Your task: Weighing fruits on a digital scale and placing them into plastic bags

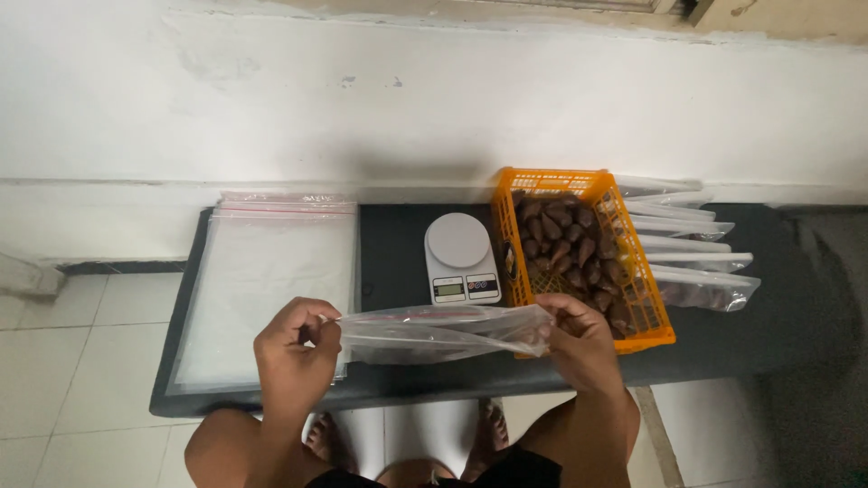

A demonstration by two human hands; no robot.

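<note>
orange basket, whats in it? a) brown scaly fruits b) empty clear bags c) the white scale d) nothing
a: the orange basket holds a heap of brown fruits; the white scale stands on the dark table beside it, and the clear bag is stretched between the left hand and the right hand.
</note>
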